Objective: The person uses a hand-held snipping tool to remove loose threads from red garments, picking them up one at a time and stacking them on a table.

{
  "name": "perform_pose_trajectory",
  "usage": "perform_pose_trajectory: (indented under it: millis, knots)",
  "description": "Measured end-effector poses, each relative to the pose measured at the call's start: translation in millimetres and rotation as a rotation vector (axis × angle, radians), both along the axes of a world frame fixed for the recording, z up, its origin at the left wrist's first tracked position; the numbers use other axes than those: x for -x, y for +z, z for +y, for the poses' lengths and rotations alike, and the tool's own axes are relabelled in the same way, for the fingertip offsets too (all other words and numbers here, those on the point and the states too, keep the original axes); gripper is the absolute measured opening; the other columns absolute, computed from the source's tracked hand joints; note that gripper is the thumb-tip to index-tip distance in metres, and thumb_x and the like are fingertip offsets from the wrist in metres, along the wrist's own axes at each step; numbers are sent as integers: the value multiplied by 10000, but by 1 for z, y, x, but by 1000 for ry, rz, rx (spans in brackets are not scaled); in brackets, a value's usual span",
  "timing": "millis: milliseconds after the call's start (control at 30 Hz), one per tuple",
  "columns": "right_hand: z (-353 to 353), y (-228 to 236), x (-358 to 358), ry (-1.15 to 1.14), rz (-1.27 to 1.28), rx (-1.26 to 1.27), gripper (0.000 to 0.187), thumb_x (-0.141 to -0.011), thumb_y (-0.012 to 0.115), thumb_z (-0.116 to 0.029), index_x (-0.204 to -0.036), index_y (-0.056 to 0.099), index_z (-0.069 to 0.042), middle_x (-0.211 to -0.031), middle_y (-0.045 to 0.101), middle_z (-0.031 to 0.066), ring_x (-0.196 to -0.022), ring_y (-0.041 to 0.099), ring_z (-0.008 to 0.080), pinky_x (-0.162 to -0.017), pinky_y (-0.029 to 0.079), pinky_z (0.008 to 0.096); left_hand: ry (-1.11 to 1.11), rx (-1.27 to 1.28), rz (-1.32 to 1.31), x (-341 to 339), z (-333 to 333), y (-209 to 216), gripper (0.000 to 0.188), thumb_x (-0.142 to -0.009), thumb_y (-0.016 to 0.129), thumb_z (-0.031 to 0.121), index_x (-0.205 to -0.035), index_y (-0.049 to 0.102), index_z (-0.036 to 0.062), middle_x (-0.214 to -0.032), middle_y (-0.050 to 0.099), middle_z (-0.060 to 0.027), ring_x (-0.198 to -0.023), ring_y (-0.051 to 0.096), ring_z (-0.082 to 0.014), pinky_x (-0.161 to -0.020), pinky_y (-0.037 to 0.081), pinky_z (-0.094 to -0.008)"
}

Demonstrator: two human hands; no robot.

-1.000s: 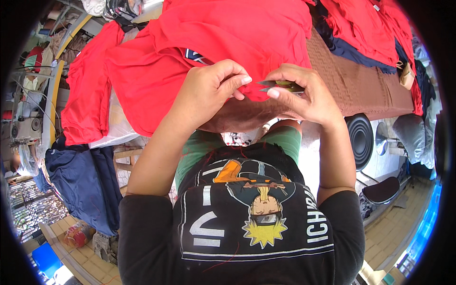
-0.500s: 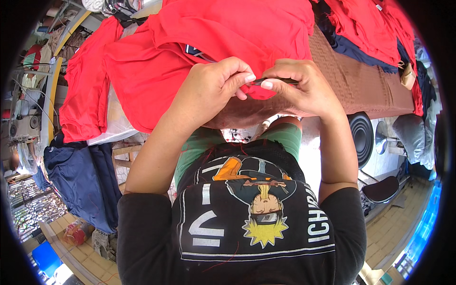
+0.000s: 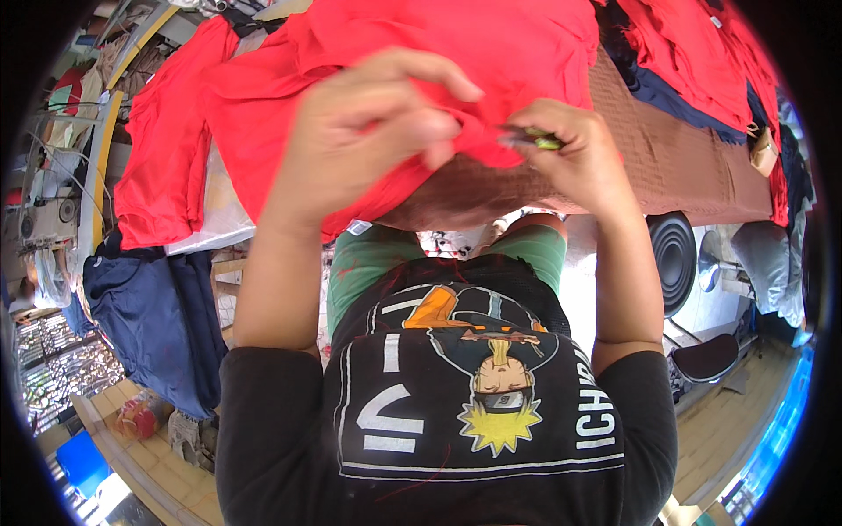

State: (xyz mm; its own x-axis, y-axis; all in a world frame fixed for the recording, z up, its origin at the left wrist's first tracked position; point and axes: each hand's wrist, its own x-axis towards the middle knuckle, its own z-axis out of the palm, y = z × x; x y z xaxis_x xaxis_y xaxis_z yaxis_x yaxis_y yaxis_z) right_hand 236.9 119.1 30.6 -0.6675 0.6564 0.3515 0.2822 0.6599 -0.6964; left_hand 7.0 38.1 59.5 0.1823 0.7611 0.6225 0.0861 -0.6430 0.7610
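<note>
A soft, smooth red knit garment lies in loose, rounded folds across the table in front of the person, its near edge drooping toward the lap, with a small white tag at the lower hem. Its main spread runs sideways, left to right, and a gathered fold points up between the hands. Beside that fold are small thread snips with slim dark metal blades and a yellow-green part; their long axis lies nearly level, the tips pointing left toward the other hand.

The right hand is curled firmly around the snips, thumb below and fingers above. The left hand is blurred by motion: its index finger stands apart from the thumb and the other fingers curl; whether they pinch any cloth I cannot tell.

Beneath is a brown cover of fabric embossed with wavy ridges. Farther right, crumpled red garments lie over dark navy cloth. At the left, smooth navy fabric hangs in long vertical folds. A black disc with concentric ridges stands below the table's right part.
</note>
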Motion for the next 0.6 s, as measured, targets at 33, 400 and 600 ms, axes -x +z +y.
perform_pose_trajectory:
  millis: [33,400,600]
  knots:
    - [1,-2,-1,-89,39,28,161,-781,764,-142,-872,687,-35,-655,590,45,-628,567,125,-578,463,268,-24,57,-25,20,-4,1,181,-917,625,153,-852,654,-14,-897,676,-60,-747,620,-101,-649,489,-235]
    - [12,-17,1,-391,149,137,167,-810,771,-151,-863,681,-21,-571,438,-59,-547,372,27,-495,331,210,394,402,466,18,-28,-91,168,-877,662,179,-872,654,11,-831,651,-108,-758,632,-233,-710,497,-306]
    - [-3,-11,2,-371,157,263,132,-801,765,-95,-870,679,-22,-588,502,-52,-566,436,14,-518,358,195,649,111,367,4,-19,-69,289,-791,721,115,-1056,613,78,-1062,608,-102,-925,597,-255,-807,484,-354]
